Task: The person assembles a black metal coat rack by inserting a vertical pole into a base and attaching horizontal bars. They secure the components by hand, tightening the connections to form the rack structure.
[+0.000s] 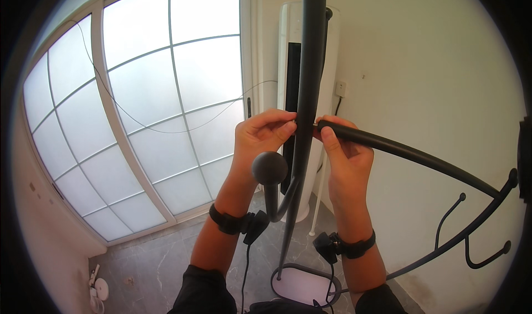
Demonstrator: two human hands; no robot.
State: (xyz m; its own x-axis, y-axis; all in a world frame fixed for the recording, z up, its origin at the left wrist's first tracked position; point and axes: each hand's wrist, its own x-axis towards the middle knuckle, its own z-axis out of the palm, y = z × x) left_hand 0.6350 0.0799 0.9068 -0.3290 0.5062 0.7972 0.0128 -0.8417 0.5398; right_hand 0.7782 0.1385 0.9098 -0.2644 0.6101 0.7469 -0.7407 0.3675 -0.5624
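Observation:
A black metal coat rack stands in front of me, its upright pole running through the middle of the view. From the right, a black crossbar reaches nearly to that pole; a short bright metal bit shows in the gap. My right hand grips the crossbar's end, thumb on top. At the pole's left side, level with the bar end, my left hand pinches thumb and forefinger together; anything between them is too small to tell. Below it, a hook with a ball knob branches off the pole.
At right, the rack's second curved post carries several hooks. A pale oval base with a dark rim lies on the grey tiled floor. Behind the pole stands a white tall air conditioner. Frosted sliding doors fill the left; a wall socket is behind.

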